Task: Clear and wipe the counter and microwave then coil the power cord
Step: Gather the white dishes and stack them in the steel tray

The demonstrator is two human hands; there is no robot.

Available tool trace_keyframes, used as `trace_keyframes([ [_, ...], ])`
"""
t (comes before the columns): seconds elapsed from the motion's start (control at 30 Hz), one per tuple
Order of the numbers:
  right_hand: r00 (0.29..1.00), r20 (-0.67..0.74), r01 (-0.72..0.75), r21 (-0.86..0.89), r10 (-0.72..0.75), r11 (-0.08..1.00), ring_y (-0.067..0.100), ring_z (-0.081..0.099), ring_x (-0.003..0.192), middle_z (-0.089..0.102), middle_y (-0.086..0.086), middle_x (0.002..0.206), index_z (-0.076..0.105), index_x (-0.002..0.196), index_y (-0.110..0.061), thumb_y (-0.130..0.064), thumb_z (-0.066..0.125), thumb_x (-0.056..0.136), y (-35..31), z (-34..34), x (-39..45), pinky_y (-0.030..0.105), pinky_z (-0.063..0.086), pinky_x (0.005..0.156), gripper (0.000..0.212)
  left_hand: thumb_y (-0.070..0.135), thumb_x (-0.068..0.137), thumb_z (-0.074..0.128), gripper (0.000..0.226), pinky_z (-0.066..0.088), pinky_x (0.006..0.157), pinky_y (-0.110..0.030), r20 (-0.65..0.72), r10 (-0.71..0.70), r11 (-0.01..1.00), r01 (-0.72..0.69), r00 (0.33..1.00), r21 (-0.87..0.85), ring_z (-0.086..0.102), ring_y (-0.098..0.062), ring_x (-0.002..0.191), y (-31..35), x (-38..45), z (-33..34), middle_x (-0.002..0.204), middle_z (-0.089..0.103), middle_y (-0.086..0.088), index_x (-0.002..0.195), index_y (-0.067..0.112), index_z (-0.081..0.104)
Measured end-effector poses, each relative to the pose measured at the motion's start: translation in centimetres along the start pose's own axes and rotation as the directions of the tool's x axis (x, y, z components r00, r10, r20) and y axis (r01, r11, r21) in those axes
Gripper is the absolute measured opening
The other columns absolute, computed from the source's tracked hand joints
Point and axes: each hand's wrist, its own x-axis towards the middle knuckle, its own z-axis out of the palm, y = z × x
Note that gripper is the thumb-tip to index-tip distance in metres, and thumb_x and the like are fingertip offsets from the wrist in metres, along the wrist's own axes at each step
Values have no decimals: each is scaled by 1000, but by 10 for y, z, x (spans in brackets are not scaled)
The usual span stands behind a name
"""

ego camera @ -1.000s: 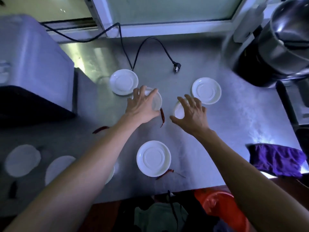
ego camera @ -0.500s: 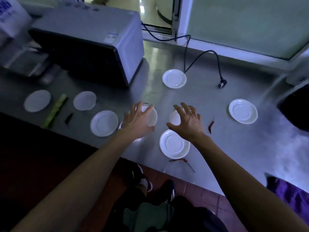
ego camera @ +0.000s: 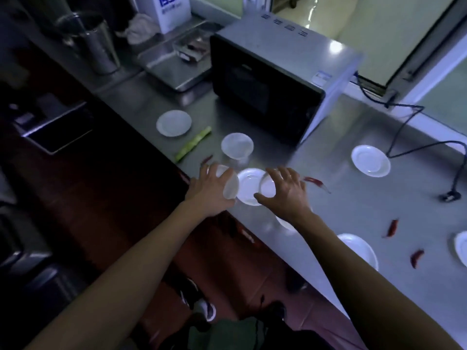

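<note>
left hand (ego camera: 211, 192) grips a small white saucer (ego camera: 231, 186), tilted up on edge, fingers curled over its far rim, thumb under; right hand (ego camera: 285, 192) holds a 2nd small saucer (ego camera: 267, 186), fingers spread over the top & thumb hooked at the near edge; both are held right above a white plate (ego camera: 246, 189) lying flat on the steel counter (ego camera: 353, 210) nr its front edge; whether the held saucers touch that plate is hard to tell, pic is blurry. another plate (ego camera: 284, 223) sits partly hidden under the right wrist; more plates: one (ego camera: 237, 145) just in front of the microwave (ego camera: 273, 79), one (ego camera: 173, 123) further left, one (ego camera: 370, 160) to the right by the power cord (ego camera: 404, 127), one (ego camera: 361, 248) beside the right forearm. cord runs from behind the microwave across the counter, uncoiled, plug (ego camera: 449, 197) lying flat at far right. red chillies scattered: one (ego camera: 314, 181) just right of the right hand, two more (ego camera: 393, 227) (ego camera: 416, 257) further right; a green stalk (ego camera: 193, 144) lies left of the microwave.
</note>
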Motion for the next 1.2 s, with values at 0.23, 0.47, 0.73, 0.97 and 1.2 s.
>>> trace_keyframes([
  [0.23, 987, 34, 158, 25, -159, 987, 30, 33, 141, 34, 2, 158, 39, 149, -29, -60, 71, 76, -138, 29, 48, 54, 42, 103, 85, 65, 71, 65, 87, 38, 101, -54, -11, -129, 991, 128, 992, -38, 22, -31, 133, -138, -10, -25, 149, 21, -1, 144, 40, 25],
  [0.47, 981, 43, 189, 49, -191, 981, 27, 25, 147, 29, 0, 161, 34, 152, -32, -63, 65, 80, -218, 38, 79, 49, 29, 113, 85, 63, 72, 65, 90, 37, 101, -54, -48, -177, 984, 175, 983, -45, 21, -29, 136, -219, -17, -53, 151, 19, -1, 148, 38, 23],
  [0.73, 971, 72, 228, 36, -230, 973, 24, 26, 146, 31, -2, 160, 33, 150, -31, -61, 71, 77, -259, 56, 119, 49, 33, 110, 88, 66, 73, 66, 94, 37, 100, -54, -71, -262, 963, 256, 963, -85, 20, -28, 137, -287, -25, -62, 153, 16, 1, 151, 38, 21],
  [0.97, 953, 133, 265, 74, -273, 961, 28, 25, 146, 29, -1, 161, 36, 148, -30, -60, 71, 77, -305, 91, 178, 52, 32, 112, 85, 66, 73, 66, 94, 37, 102, -54, -31, -348, 935, 344, 937, -84, 16, -26, 140, -349, -9, -72, 155, 13, 2, 150, 40, 20],
  [1.2, 928, 182, 305, 135, -326, 943, 27, 24, 146, 30, 1, 160, 36, 148, -32, -66, 65, 78, -362, 122, 270, 53, 33, 110, 83, 66, 75, 66, 92, 34, 104, -53, -4, -418, 907, 417, 909, -61, 13, -26, 143, -419, 41, -102, 158, 10, 4, 151, 42, 20],
])
